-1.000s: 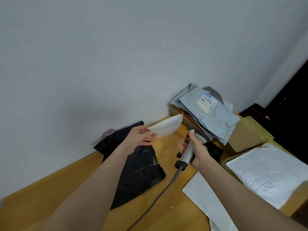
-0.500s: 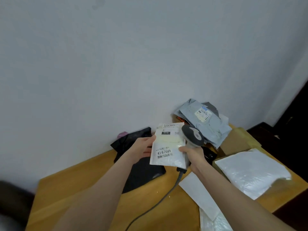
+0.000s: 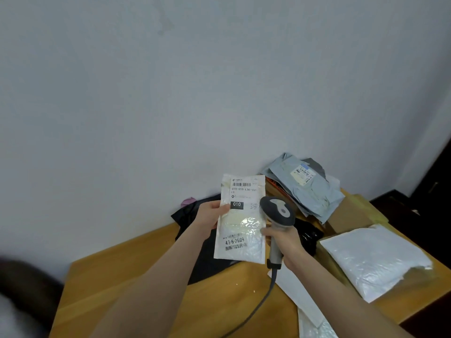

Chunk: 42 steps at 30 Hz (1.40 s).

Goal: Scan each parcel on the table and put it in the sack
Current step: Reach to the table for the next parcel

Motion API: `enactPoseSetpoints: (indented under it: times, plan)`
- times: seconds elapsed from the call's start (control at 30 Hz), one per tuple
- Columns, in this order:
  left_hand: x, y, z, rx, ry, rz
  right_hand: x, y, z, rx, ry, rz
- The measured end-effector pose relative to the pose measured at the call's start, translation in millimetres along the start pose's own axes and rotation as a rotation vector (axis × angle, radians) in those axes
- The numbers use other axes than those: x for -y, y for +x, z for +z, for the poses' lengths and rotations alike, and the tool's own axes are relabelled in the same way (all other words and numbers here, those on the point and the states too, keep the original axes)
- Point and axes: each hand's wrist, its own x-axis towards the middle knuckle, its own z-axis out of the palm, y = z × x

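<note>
My left hand (image 3: 211, 215) pinches the left edge of a small white parcel (image 3: 241, 230), held upright above the table with its barcode label facing me. Just to its right, my right hand (image 3: 284, 242) grips the handle of a grey corded barcode scanner (image 3: 278, 214); the scanner head sits beside the label. A black plastic sack (image 3: 210, 254) lies flat on the wooden table (image 3: 102, 284) under and behind the parcel, partly hidden by my left arm.
Grey mailer bags (image 3: 307, 186) are piled on a cardboard box (image 3: 349, 215) at the back right. A white padded parcel (image 3: 373, 259) lies at the right, more white envelopes (image 3: 300, 296) near the front. The wall is close behind. A dark blurred shape (image 3: 22, 289) sits lower left.
My left hand turned the white parcel from edge-on to upright with the label facing me. The scanner rose beside the label. The view tilted up and back.
</note>
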Motion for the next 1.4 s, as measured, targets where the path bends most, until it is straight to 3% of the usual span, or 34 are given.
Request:
enactPoseSetpoints:
  times: [0.13, 0.57, 1.07, 1.4]
  plan:
    - [12, -5, -7, -0.109, 0.042, 0.044, -2, -4, 4, -0.062, 0.068, -0.029]
    - [57, -7, -18, -0.294, 0.11, -0.011, -1, -61, 49, 0.052, -0.043, -0.046]
    - [65, -28, -27, -0.342, 0.095, -0.046, -5, -81, 54, 0.04, -0.092, 0.002]
    - [64, -61, -41, -0.446, 0.092, -0.032, -7, -104, 55, 0.154, -0.103, -0.047]
